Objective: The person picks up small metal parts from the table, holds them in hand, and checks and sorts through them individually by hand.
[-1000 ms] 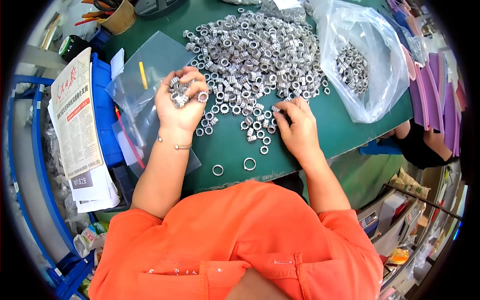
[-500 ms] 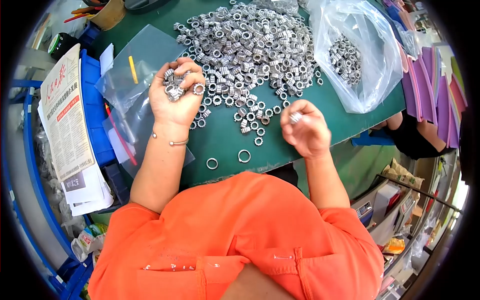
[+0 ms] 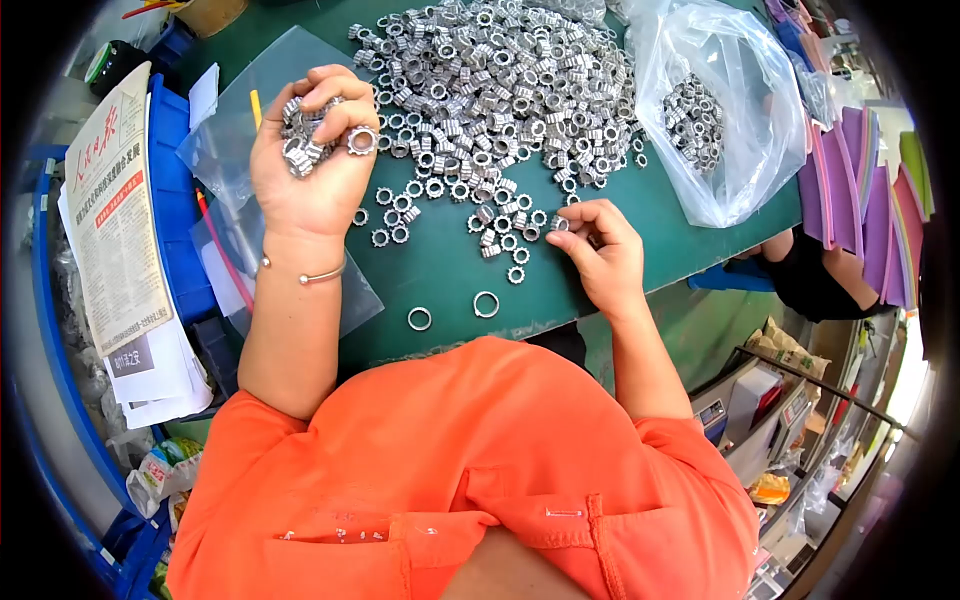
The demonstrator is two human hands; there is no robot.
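Sorting of metal parts on a green worktop (image 3: 450, 270). Compared with 0.5 s earlier, the right hand (image 3: 612, 255), then raised, blurred and turned palm-up, is palm-down over the worktop, beside the loose cluster of silver toothed metal rings (image 3: 511, 222). The left hand (image 3: 300, 195) has shifted leftward over the clear plastic sheet (image 3: 228, 140) and now hides most of the narrow yellow strip (image 3: 256, 108). The 2 thin plain silver metal rings (image 3: 480, 311) remain near the worktop's near edge.

Right hand: thumb and index finger are clamped on 1 short silver toothed metal ring (image 3: 559, 224), held at the fingertips, just right of the loose cluster. Left hand: fingers are curled around a handful of silver toothed metal rings (image 3: 303, 152), resting in the upper palm; their exact number cannot be told.

The large heap of silver toothed metal rings (image 3: 500, 90) spreads toward the worktop's far edge, between and beyond both hands. A clear plastic bag (image 3: 740, 195), containing further toothed rings, lies toward the worktop's right edge, well apart from the left hand.
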